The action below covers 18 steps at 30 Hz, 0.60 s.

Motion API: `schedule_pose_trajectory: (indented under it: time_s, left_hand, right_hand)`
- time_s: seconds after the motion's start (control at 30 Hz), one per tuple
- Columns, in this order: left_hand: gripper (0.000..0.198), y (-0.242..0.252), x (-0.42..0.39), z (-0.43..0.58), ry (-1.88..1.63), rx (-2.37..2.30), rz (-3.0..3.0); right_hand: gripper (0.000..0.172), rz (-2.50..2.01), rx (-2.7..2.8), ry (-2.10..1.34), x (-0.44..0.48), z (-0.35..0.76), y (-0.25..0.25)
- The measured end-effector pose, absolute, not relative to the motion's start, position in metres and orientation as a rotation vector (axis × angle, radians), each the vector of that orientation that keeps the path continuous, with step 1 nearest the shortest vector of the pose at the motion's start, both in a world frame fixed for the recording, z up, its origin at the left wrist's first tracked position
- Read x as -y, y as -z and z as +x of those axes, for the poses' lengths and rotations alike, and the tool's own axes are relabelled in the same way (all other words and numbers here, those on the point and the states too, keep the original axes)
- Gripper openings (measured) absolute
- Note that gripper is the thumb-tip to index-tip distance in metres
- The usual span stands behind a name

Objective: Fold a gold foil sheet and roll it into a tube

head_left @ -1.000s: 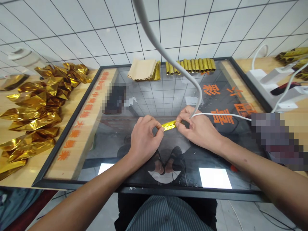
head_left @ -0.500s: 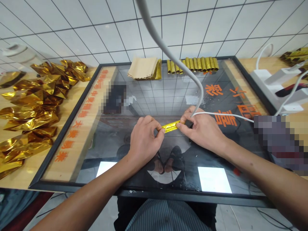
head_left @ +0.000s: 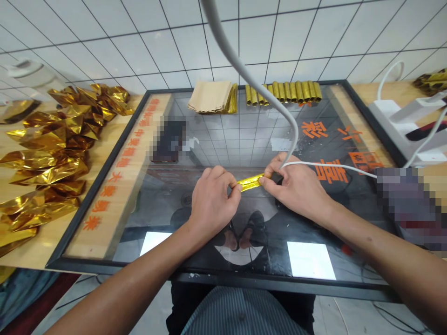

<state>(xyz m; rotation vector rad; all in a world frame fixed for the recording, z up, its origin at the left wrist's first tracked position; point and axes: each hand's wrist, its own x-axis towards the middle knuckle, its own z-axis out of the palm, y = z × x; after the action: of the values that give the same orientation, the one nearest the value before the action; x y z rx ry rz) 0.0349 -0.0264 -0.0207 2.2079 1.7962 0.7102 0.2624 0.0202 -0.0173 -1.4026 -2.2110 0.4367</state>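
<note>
Gold foil strip (head_left: 250,183), stretched between both hands over the dark glass top (head_left: 216,144)! Left hand (head_left: 213,195) pinched one end, thumb against curled fingers; right hand (head_left: 299,186) nipped the other the same way, both forearms angled in from the near side. And a grey cable (head_left: 230,51) curved down across the scene, right at the right hand's fingers! Beyond, a paper stack (head_left: 209,96) and gold rolls (head_left: 289,92) lined the far edge; folded gold pieces (head_left: 66,163) crowded the left.
</note>
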Motion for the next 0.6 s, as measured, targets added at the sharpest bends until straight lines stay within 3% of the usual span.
schedule_pose_trajectory:
  time_s: [0.6]
  left_hand:
    - [0.014,0.0223,0.0265,0.0339,-0.714,-1.819,2.199]
  right_hand:
    - [0.007,-1.437,2.222,-0.44,-0.0193,0.2616,0.014]
